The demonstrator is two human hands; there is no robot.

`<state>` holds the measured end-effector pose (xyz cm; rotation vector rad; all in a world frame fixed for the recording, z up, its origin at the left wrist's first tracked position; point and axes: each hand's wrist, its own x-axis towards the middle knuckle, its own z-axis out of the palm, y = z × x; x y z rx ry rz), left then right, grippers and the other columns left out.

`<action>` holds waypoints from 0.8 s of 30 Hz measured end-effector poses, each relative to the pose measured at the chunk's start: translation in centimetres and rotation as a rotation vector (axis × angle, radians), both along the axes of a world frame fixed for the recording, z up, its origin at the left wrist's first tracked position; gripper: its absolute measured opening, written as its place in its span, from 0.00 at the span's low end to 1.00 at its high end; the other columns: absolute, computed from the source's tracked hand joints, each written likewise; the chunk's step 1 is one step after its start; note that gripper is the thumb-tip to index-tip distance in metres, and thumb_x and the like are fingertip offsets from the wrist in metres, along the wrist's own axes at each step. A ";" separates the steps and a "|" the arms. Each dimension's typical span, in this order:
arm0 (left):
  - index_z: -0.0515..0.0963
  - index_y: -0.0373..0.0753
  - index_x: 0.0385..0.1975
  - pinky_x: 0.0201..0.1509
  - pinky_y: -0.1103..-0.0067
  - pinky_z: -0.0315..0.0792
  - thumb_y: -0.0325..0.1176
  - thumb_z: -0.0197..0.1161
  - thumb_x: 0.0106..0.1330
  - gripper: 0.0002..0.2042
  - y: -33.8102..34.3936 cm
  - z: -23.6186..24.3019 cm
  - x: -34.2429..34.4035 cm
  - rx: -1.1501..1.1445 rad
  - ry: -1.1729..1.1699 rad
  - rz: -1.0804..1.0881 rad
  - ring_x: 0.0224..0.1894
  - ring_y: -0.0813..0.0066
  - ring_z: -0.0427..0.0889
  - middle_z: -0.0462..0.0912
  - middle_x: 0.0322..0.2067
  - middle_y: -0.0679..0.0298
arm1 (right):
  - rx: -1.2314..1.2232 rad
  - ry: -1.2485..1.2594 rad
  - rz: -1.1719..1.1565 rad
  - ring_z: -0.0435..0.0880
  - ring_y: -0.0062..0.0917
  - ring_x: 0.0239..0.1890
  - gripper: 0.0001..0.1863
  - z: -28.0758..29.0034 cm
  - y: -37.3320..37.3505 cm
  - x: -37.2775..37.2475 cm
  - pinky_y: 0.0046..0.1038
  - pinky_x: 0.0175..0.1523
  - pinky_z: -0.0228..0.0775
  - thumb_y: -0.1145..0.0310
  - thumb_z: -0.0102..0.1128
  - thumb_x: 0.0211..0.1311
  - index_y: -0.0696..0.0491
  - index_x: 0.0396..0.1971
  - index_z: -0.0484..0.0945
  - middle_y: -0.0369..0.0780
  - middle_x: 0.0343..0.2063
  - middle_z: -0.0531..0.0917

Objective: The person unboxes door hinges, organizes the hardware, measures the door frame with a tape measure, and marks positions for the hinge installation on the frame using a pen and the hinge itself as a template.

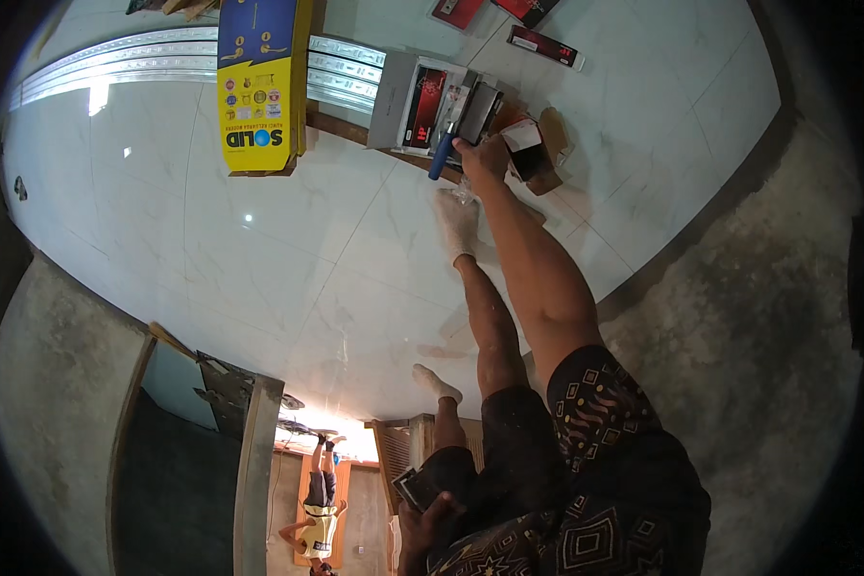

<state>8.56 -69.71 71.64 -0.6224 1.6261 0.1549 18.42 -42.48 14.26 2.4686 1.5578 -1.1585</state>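
Left hand (pixel 427 526) grips a dark object (pixel 420 490). Right hand (pixel 485 158), grip unclear, adjoins a blue-handled tool (pixel 441 157); a lettered box (pixel 259 86) lies leftward.

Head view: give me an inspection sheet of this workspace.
Surface: glossy, marbled tile floor.
Job's things: blue-handled tool by an open grey box containing a red-and-black packet.
Clutter: blue-and-yellow carton, ridged silvery strips, open brown cardboard box.
Hands: right hand at the tool, grip unclear; left hand holds a dark rectangular object.
Cables: nothing seen near the hands.
Surroundings: another person, appearing upside down, in the background.
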 end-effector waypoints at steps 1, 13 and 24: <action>0.80 0.31 0.32 0.37 0.72 0.84 0.34 0.70 0.67 0.11 -0.3 0.3 0.1 -0.020 0.044 0.064 0.30 0.67 0.89 0.86 0.26 0.59 | 0.020 0.037 0.001 0.83 0.48 0.53 0.34 0.3 -0.1 -0.5 0.43 0.58 0.73 0.52 0.78 0.54 0.67 0.47 0.77 0.57 0.48 0.83; 0.77 0.34 0.41 0.31 0.78 0.76 0.33 0.68 0.67 0.11 -1.1 -1.1 -0.3 0.241 0.267 0.101 0.27 0.75 0.83 0.82 0.26 0.63 | -0.659 0.835 -0.679 0.71 0.16 0.16 0.17 17.2 2.3 4.3 0.24 0.19 0.60 0.55 0.75 0.61 0.52 0.37 0.81 0.34 0.28 0.83; 0.73 0.35 0.39 0.54 0.63 0.82 0.32 0.64 0.72 0.08 13.7 -5.2 -5.3 0.836 0.460 0.162 0.49 0.57 0.87 0.84 0.45 0.50 | -0.564 1.045 0.060 0.83 0.28 0.46 0.24 43.1 -2.6 4.4 0.32 0.55 0.74 0.60 0.78 0.55 0.57 0.47 0.81 0.41 0.44 0.84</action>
